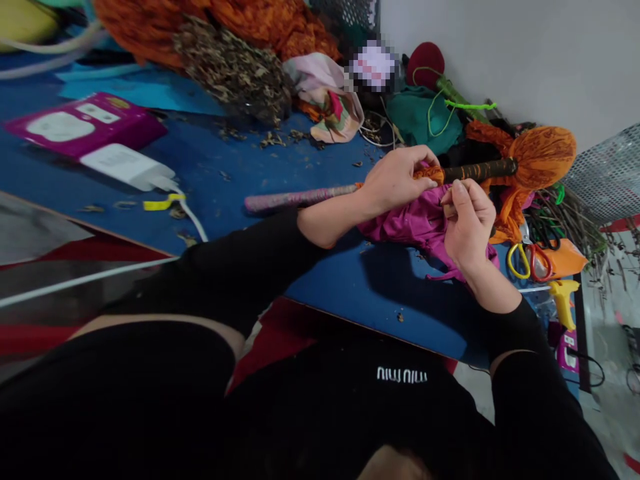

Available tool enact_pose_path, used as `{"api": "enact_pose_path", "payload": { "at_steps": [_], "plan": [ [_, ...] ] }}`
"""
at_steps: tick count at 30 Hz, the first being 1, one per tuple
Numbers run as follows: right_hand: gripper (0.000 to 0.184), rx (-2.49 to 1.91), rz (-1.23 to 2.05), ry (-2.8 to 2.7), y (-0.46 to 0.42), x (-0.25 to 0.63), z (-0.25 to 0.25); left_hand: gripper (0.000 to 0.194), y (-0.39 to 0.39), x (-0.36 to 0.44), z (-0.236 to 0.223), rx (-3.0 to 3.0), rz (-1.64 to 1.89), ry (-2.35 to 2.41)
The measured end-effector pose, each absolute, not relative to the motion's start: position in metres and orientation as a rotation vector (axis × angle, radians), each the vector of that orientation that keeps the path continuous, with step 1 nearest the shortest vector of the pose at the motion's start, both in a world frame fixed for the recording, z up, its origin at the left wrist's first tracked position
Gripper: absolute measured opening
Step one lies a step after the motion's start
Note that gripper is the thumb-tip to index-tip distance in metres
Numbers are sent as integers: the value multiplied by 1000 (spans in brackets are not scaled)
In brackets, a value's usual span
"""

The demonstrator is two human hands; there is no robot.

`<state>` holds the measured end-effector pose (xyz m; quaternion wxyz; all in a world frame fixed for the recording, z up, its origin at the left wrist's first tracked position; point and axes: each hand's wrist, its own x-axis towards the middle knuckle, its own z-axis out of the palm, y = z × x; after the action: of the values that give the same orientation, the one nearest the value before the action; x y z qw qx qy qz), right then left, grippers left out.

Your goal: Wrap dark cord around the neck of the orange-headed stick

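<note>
A long wrapped stick [300, 198] lies across the blue table. Its near-left end is bound in purplish material, orange cloth covers its middle, and a dark brown section [480, 171] with thin orange bands leads to a round orange cloth bundle [545, 157]. My left hand [397, 179] is closed on the orange-wrapped middle, thumb and fingers around it. Just below the dark section, my right hand [469, 217] is curled with thumb and index finger pinched; whatever is between them is too small to make out. Magenta cloth [405, 223] lies crumpled beneath both hands.
Scissors with yellow and red handles [530, 261] and a yellow glue gun [565, 303] lie to the right. A purple box [85, 127] and white plug [127, 167] with its cable sit left. Dried plant matter [233, 70] and orange cloth [150, 30] are piled behind.
</note>
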<state>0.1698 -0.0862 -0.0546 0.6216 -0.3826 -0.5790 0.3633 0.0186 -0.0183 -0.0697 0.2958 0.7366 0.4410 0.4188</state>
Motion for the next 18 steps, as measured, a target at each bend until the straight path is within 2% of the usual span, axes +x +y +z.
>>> {"api": "enact_pose_path", "payload": {
  "at_steps": [4, 11, 18],
  "plan": [
    [50, -859, 788, -1453, -77, 178, -54, 37, -18, 14, -67, 2039, 1007, 1298],
    [45, -953, 505, -1624, -63, 205, -37, 34, -26, 12, -58, 2141, 871, 1369],
    [50, -936, 524, -1694, -58, 206, -37, 29, -33, 13, -61, 2170, 848, 1342]
  ]
}}
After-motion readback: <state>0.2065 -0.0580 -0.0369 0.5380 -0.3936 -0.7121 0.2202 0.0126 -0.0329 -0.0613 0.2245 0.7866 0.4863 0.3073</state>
